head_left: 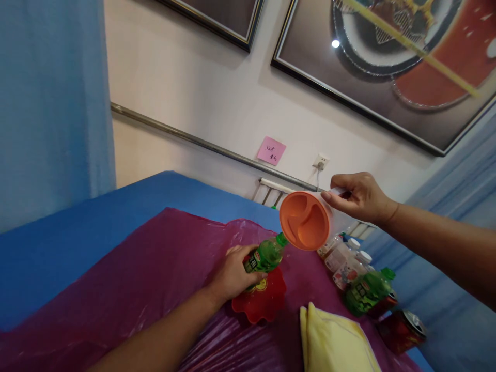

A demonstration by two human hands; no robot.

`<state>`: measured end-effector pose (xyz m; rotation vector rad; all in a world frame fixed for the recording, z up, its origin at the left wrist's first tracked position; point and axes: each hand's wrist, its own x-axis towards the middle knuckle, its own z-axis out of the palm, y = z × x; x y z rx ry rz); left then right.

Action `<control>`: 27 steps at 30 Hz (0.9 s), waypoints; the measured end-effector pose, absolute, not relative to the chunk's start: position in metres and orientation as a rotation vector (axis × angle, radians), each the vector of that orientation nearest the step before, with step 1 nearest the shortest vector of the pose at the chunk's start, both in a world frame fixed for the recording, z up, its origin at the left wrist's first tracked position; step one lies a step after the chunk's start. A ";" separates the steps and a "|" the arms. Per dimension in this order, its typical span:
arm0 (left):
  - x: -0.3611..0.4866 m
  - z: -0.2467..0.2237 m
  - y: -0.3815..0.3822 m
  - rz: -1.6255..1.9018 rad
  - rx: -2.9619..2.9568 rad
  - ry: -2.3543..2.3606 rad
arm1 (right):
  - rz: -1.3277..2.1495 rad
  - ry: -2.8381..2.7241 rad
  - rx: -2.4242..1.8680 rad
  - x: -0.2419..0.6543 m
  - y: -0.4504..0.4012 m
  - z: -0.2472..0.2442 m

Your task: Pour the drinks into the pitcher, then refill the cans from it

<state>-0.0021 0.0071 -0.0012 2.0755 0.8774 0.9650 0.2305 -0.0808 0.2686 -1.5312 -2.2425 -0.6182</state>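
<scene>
My left hand [236, 274] is wrapped round a green drink bottle [267, 256] with a green cap. The bottle is in front of, or above, a red scalloped dish [263, 305]; I cannot tell whether they touch. My right hand [360, 199] is closed on the handle of a whitish pitcher [338, 216]. The pitcher is tilted, so its round orange lid [304, 221] faces me, just above and to the right of the bottle's cap. My right forearm reaches in from the right edge. The pitcher's contents cannot be seen.
Purple plastic sheeting [170, 263] covers much of the blue surface [147, 191]. On the right stand clear bottles [346, 266], another green bottle [364, 292] and red cans [403, 330]. A folded yellow cloth [337, 341] lies in front. A metal rail [201, 142] runs along the wall.
</scene>
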 end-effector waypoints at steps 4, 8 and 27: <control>-0.002 -0.002 0.008 0.959 2.086 0.857 | -0.602 -2.219 -1.555 0.237 -0.078 0.267; -0.002 -0.004 0.009 0.959 2.094 0.844 | -0.587 -2.202 -1.592 0.245 -0.076 0.266; -0.002 -0.002 0.008 0.956 2.105 0.880 | -0.577 -2.247 -1.523 0.243 -0.074 0.266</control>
